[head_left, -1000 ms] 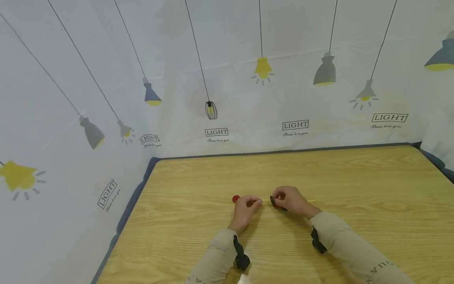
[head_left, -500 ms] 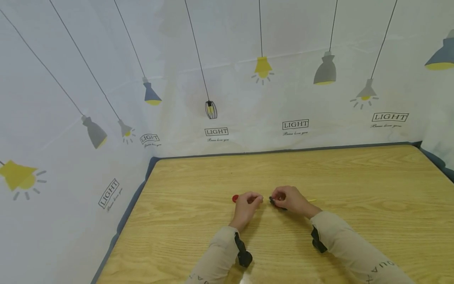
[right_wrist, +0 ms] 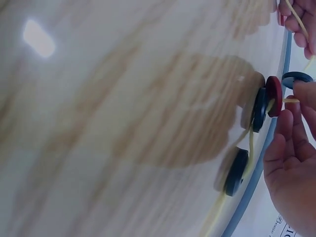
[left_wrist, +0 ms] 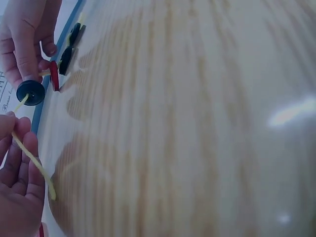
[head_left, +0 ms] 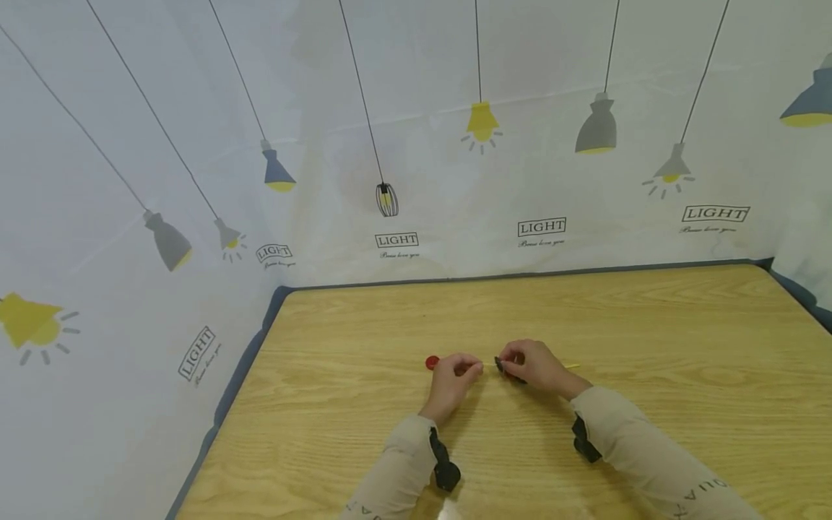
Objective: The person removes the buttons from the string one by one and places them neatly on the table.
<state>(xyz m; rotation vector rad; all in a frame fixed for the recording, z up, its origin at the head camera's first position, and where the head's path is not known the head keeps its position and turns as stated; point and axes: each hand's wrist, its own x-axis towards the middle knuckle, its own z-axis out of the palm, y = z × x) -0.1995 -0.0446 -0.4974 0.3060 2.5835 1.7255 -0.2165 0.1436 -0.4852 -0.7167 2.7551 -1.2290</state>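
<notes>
Hands (left_wrist: 19,190) holding yellow cord (left_wrist: 34,160), threaded dark disc (left_wrist: 35,90)

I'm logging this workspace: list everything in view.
Wood-grain table: 1, tan, underneath.
Blue strip: 1, blue, along table edges.
White lamp-printed wall covering: 1, white, behind table.
Flat round black discs: 3, black, one held, two strung beyond.
Flat round red discs: 2, red, one strung between them, one apart.
Thin yellow cord: 1, yellow, through four discs.
Black wrist cameras: 2, black, at the wrists.
Beige sleeves: 2, beige, forearms.
Left hand: 1, pinching cord.
Right hand: 1, holding black disc.
</notes>
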